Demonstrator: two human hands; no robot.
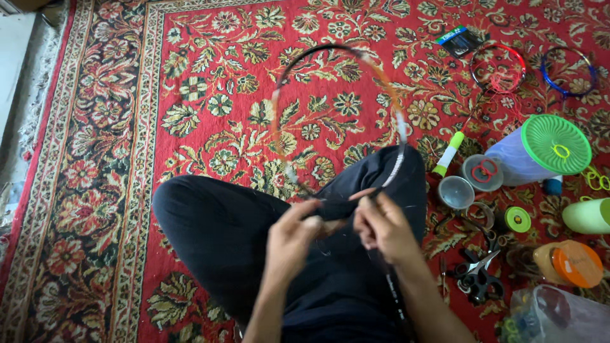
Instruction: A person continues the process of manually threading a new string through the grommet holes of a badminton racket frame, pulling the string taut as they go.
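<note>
One red patterned carpet (127, 159) covers the floor; a pale strip of bare floor (13, 70) shows at far left. One person sits cross-legged on it, in dark trousers (222, 235).

Left hand (289, 238): fingers curled and pressed together at the lower rim of one racket frame (397, 121), near its throat. Blurred; exact pinch point cannot be told.

The racket frame is unstrung, an oval hoop standing up and away from the lap above the carpet, with the shaft (394, 292) running down beside the right forearm.

Right hand (381, 228): fingers bunched, tips pinching at the same part of the rim, just beside the left hand. Cannot tell whether a string lies between them.

Right of the knee, on the carpet:
- 1 green-capped marker (448, 154)
- 1 small round tin (455, 192) and 1 lid (481, 172)
- 1 pair of scissors (476, 267)
- 2 string coils: red (498, 68), blue (569, 71)
- 1 dark packet (460, 40)
- 1 tube with a green mesh cap (555, 145)
- 1 orange-lidded jar (575, 263)
- 1 clear bag (559, 314)
</note>
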